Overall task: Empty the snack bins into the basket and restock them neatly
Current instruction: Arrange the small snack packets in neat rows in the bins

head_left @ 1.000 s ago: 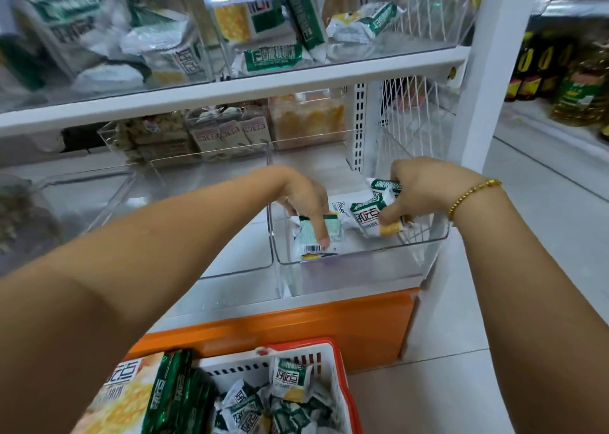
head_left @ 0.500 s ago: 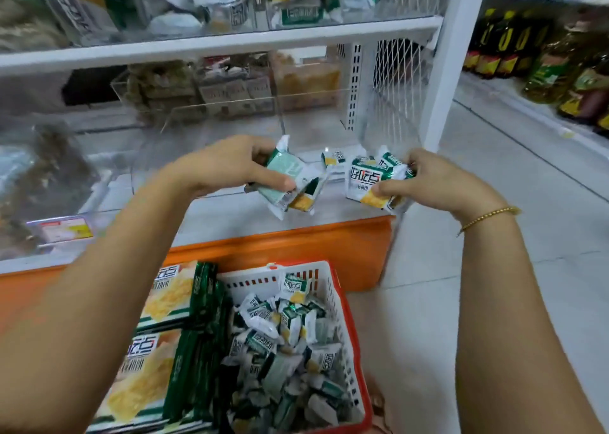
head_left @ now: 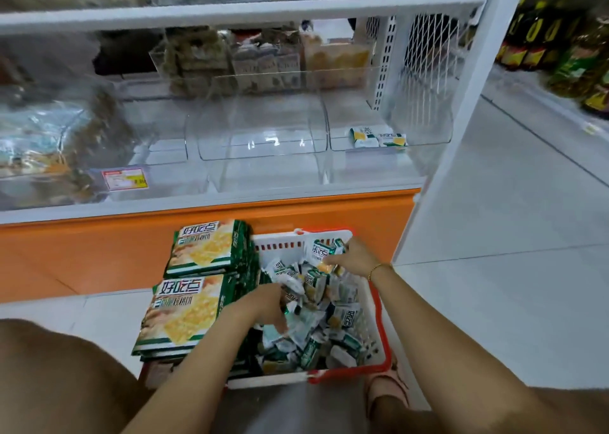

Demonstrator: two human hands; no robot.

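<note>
At the basket's (head_left: 280, 240) far edge the right hand (head_left: 354, 259) pinches seemingly light, crinkly packets (head_left: 321, 252) by their seams; the left hand's (head_left: 260, 305) hold cannot be told.

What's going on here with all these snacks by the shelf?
A person at a store shelf has both hands in a red and white basket of small snack packets. The right hand holds a few over it; the left hand is in the pile. Two packets lie in the rightmost clear bin.
</note>
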